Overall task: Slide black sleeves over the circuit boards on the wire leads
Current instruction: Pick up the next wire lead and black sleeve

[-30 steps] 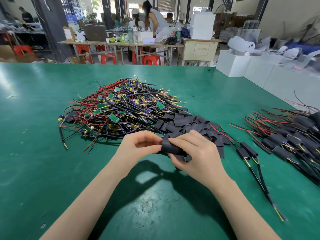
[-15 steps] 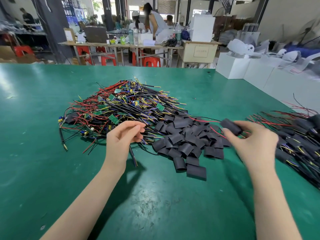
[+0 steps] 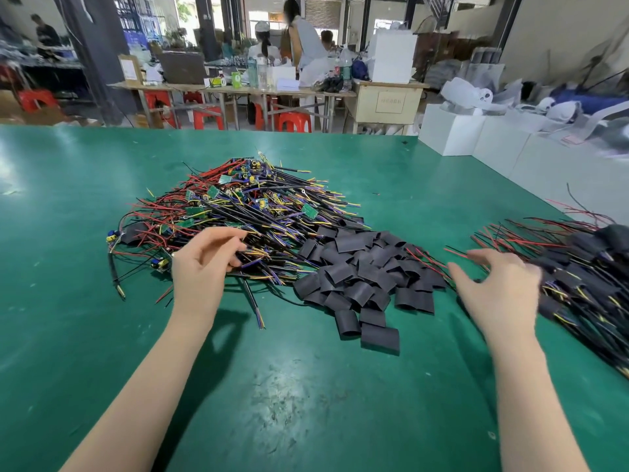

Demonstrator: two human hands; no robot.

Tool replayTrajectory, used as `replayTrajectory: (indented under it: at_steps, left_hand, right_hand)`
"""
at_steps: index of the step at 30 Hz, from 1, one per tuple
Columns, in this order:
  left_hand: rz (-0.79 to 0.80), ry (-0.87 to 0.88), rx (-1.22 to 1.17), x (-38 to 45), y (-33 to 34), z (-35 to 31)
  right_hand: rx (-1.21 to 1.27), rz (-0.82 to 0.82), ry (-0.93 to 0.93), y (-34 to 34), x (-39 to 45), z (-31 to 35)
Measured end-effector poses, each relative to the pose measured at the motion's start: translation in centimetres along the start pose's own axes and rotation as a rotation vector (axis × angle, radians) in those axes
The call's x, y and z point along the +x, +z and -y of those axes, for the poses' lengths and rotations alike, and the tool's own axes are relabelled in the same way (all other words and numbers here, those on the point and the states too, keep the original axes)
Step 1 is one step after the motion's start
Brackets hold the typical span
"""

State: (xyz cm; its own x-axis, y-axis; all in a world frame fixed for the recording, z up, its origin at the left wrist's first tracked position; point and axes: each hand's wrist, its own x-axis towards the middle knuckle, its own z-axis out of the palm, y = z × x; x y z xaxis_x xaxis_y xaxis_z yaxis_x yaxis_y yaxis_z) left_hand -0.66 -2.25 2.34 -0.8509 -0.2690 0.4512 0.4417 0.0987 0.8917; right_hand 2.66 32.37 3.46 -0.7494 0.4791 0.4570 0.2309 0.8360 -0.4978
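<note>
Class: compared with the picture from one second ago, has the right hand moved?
Yes. The right hand has swung rightward, away from the sleeve pile and over to the finished bundle.
</note>
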Motion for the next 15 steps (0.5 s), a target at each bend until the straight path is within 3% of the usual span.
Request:
replayTrajectory:
  at_steps: [3, 6, 9, 12, 15]
  left_hand:
    - [-0.116, -0.025, 0.130, 0.6, -0.9, 1.3]
    - [-0.131, -0.052, 0.309, 1.0, -1.4, 2.5]
    - [0.042, -0.009, 0.576, 0.8, -1.6, 3.0]
    - [0.285, 0.016, 0.697, 0.5, -1.6, 3.0]
    - [0.284, 0.086, 0.792, 0.5, -1.4, 2.8]
  right_hand:
    - [0.126, 0.126, -0.122, 0.8, -1.3, 2.5]
    - [-0.025, 0.201, -0.141, 2.0, -2.4, 3.6]
    - [-0.149, 0.301, -0.096, 2.7, -2.9, 3.4]
    - [-0.208, 0.382, -0.099, 2.9, -3.0, 3.3]
    - [-0.187, 0.396, -0.142, 3.0, -3.1, 3.3]
